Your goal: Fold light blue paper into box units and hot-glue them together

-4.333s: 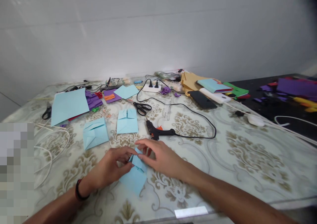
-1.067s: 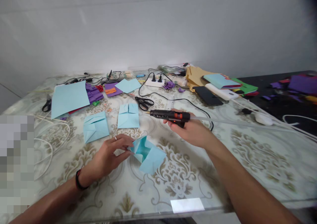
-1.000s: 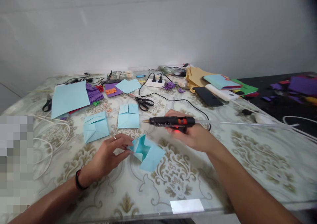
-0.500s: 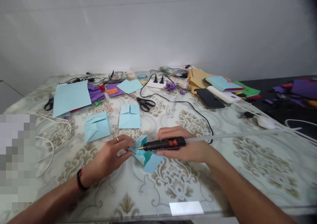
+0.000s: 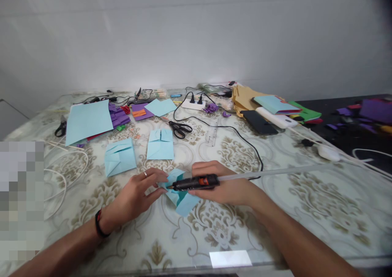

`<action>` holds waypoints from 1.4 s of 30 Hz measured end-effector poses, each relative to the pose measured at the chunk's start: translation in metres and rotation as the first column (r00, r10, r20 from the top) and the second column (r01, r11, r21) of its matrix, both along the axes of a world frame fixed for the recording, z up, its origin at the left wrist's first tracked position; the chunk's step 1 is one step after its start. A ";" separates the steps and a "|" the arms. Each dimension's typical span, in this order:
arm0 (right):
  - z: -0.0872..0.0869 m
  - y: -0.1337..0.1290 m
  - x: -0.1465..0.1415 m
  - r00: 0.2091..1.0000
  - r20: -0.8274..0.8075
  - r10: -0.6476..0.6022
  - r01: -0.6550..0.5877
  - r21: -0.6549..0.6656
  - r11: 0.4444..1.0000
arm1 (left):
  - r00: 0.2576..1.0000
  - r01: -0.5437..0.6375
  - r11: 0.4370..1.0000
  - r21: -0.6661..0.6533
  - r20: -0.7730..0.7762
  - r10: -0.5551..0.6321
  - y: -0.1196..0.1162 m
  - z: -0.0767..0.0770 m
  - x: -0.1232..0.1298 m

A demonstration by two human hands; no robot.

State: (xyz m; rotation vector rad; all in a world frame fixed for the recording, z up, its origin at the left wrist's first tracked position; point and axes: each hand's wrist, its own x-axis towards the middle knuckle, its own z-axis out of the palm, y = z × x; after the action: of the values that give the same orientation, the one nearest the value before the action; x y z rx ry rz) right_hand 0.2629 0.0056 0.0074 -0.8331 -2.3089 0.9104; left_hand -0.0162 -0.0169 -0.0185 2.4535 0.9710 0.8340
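Note:
My right hand (image 5: 225, 185) is closed around a black hot glue gun (image 5: 196, 182) with an orange-red trigger area; a long translucent glue stick (image 5: 269, 173) sticks out of its rear. The nozzle points left, over a folded light-blue paper piece (image 5: 186, 205) lying partly open on the table. My left hand (image 5: 139, 193), with a ring and a dark bracelet, pinches the left edge of that paper. Behind the hands lie two more folded light-blue paper pieces, one on the left (image 5: 120, 158) and one nearer the middle (image 5: 160, 145).
Black scissors (image 5: 180, 129) and a clear ruler (image 5: 212, 134) lie beyond the hands. A black cord (image 5: 235, 127) runs from a white power strip (image 5: 193, 102). Paper sheets (image 5: 89, 122) are at left; a phone (image 5: 259, 122), power bank (image 5: 275, 117) and brown paper (image 5: 245, 99) at right.
My right hand has moved the glue gun slightly left and down, so its nozzle sits closer to my left fingertips. My left hand has barely moved, still on the paper.

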 end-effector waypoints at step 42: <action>0.001 -0.004 -0.001 0.998 -0.029 -0.047 0.051 0.155 0.987 | 0.999 -0.048 0.968 0.247 0.008 0.047 0.000 -0.002 0.000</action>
State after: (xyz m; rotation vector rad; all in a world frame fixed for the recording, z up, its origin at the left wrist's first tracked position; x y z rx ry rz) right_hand 0.2622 0.0015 0.0080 -0.8030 -2.2935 0.7050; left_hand -0.0159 -0.0172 -0.0209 2.6451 0.9801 1.0299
